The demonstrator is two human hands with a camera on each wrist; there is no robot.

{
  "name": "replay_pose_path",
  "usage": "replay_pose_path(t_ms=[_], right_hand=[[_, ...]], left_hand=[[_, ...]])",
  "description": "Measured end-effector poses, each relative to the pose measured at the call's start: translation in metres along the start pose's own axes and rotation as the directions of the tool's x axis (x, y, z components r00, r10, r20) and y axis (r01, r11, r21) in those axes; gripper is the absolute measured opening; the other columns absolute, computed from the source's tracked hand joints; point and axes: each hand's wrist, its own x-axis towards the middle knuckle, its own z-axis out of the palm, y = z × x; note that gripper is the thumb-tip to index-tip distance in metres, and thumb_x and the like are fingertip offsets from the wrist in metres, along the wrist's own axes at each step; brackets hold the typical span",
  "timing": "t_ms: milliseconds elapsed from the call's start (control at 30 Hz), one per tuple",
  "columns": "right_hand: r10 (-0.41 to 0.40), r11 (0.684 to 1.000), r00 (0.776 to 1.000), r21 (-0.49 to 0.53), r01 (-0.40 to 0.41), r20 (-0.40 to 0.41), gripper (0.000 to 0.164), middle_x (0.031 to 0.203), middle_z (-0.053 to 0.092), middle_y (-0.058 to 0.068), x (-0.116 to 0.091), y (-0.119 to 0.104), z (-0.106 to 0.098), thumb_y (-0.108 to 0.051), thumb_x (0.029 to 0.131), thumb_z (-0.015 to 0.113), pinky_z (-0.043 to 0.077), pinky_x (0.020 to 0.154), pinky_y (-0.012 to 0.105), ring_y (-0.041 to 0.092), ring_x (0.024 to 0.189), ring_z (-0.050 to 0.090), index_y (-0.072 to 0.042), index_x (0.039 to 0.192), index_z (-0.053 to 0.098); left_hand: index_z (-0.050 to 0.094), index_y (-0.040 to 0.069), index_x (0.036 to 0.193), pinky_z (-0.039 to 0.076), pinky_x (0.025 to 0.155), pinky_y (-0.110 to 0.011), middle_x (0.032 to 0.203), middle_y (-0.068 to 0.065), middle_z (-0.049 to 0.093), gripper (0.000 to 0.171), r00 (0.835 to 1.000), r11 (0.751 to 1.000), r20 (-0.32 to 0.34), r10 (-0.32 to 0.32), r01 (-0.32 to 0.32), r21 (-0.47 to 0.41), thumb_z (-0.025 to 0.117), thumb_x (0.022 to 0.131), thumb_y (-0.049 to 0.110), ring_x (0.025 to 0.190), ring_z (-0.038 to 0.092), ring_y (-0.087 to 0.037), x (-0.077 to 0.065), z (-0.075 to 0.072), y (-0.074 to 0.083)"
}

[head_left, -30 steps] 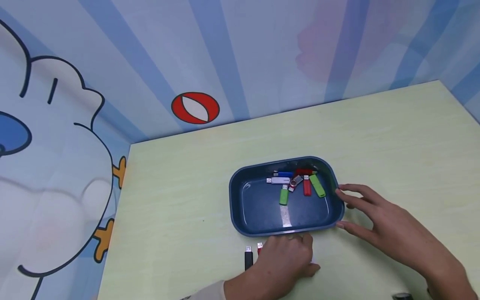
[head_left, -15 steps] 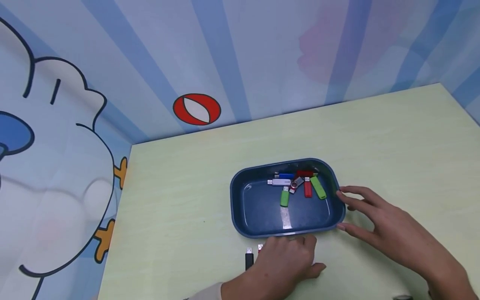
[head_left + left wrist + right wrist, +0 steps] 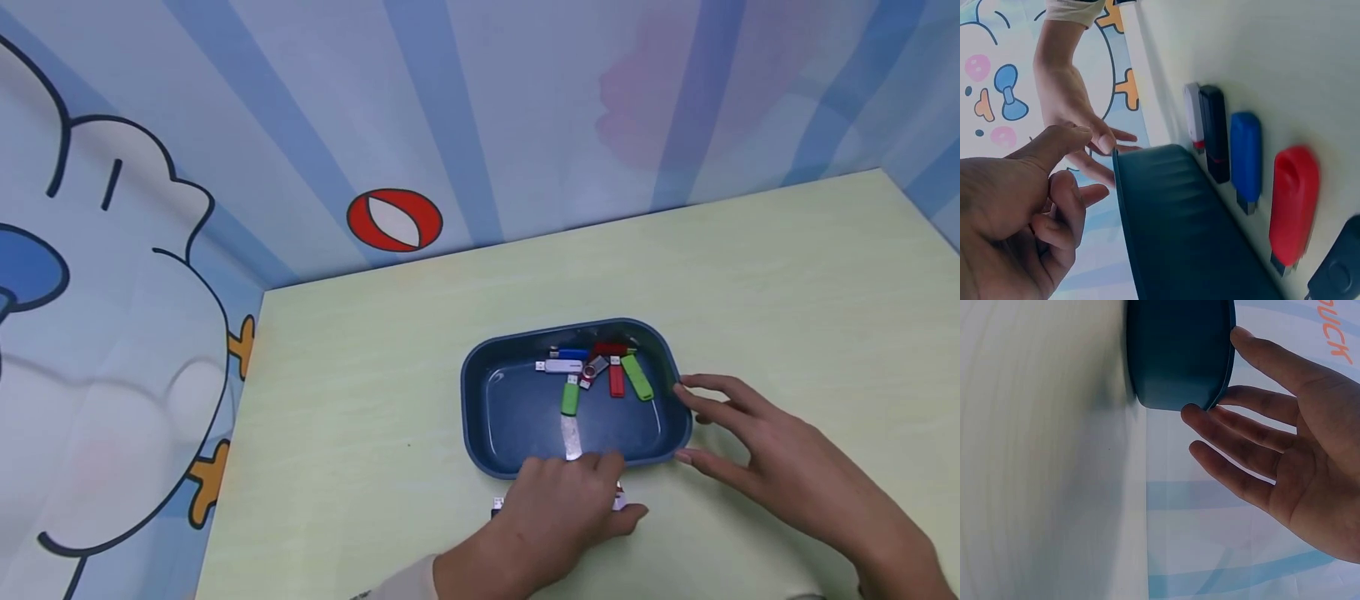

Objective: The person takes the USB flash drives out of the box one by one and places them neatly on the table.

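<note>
A dark blue box holds several USB sticks, among them a white one, a green one and a red one. My left hand is at its front rim, fingers curled, thumb sticking out; nothing shows between them in the left wrist view. Beneath this hand, a row of USB sticks lies on the table along the front wall: white, black, blue, red and another black one. My right hand, fingers loosely spread, touches the box's right end.
The pale table extends around the box. A printed wall with a cartoon figure and a red ball stands along its back and left. Part of a dark object shows at the bottom edge, below the right hand.
My left hand has shifted slightly forward, now overlapping the box's front rim and covering most of the left black USB stick. The right hand stays against the box.
</note>
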Motion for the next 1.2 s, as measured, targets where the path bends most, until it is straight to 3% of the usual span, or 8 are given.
replay_pose_path(t_ms=[133, 367, 633, 833, 1000, 1200], right_hand=[[-0.002, 1.000, 1.000, -0.007, 0.002, -0.003, 0.069, 0.156, 0.050, 0.011, 0.000, 0.000, 0.000, -0.042, 0.089, 0.086, 0.063, 0.083, 0.053, 0.031, 0.114, 0.072, -0.015, 0.148, 0.063], [-0.007, 1.000, 1.000, -0.005, 0.007, -0.011, 0.068, 0.155, 0.051, 0.011, -0.001, 0.000, 0.000, -0.041, 0.089, 0.086, 0.064, 0.082, 0.051, 0.030, 0.112, 0.073, -0.015, 0.147, 0.064], [-0.006, 1.000, 1.000, -0.005, 0.006, -0.010, 0.067, 0.155, 0.051, 0.009, 0.000, -0.001, 0.000, -0.041, 0.089, 0.086, 0.064, 0.082, 0.051, 0.029, 0.111, 0.074, -0.014, 0.146, 0.065], [-0.009, 1.000, 1.000, -0.003, 0.009, -0.013, 0.067, 0.155, 0.051, 0.009, -0.001, -0.001, -0.001, -0.041, 0.089, 0.086, 0.064, 0.081, 0.051, 0.028, 0.111, 0.074, -0.015, 0.146, 0.065], [0.000, 1.000, 1.000, -0.005, 0.000, -0.008, 0.067, 0.155, 0.051, 0.011, -0.001, -0.001, 0.000, -0.041, 0.089, 0.086, 0.064, 0.083, 0.052, 0.031, 0.112, 0.074, -0.014, 0.147, 0.065], [-0.001, 1.000, 1.000, -0.008, 0.001, -0.002, 0.068, 0.155, 0.051, 0.011, 0.000, -0.002, 0.000, -0.043, 0.089, 0.085, 0.063, 0.082, 0.053, 0.031, 0.113, 0.074, -0.015, 0.147, 0.065]], left_hand=[[0.073, 0.018, 0.107, 0.041, 0.050, -0.009, 0.084, 0.008, 0.077, 0.036, 0.999, 1.000, -0.043, -0.003, 0.004, 0.028, 0.068, 0.101, 0.053, 0.057, 0.062, -0.001, 0.000, -0.005, -0.005], [0.073, 0.014, 0.112, 0.032, 0.047, -0.008, 0.083, 0.004, 0.076, 0.040, 0.998, 0.998, -0.050, -0.049, 0.050, 0.024, 0.071, 0.100, 0.052, 0.054, 0.059, -0.003, 0.005, -0.011, -0.015], [0.074, 0.012, 0.112, 0.031, 0.045, -0.009, 0.075, 0.004, 0.072, 0.046, 0.992, 0.994, -0.095, -0.084, 0.090, 0.060, 0.072, 0.097, 0.055, 0.051, 0.054, -0.003, 0.012, -0.011, -0.025], [0.075, 0.009, 0.116, 0.028, 0.043, -0.009, 0.075, 0.002, 0.072, 0.048, 0.989, 0.993, -0.103, -0.106, 0.111, 0.037, 0.076, 0.096, 0.053, 0.050, 0.054, -0.004, 0.015, -0.010, -0.032], [0.073, 0.008, 0.118, 0.030, 0.043, -0.011, 0.068, 0.004, 0.066, 0.049, 0.987, 0.991, -0.102, -0.125, 0.130, 0.044, 0.075, 0.097, 0.052, 0.051, 0.055, -0.005, 0.018, -0.012, -0.040], [0.072, 0.008, 0.112, 0.026, 0.042, -0.014, 0.061, 0.006, 0.055, 0.046, 0.986, 0.988, -0.098, -0.139, 0.144, 0.052, 0.076, 0.096, 0.052, 0.049, 0.047, -0.005, 0.022, -0.012, -0.049]])
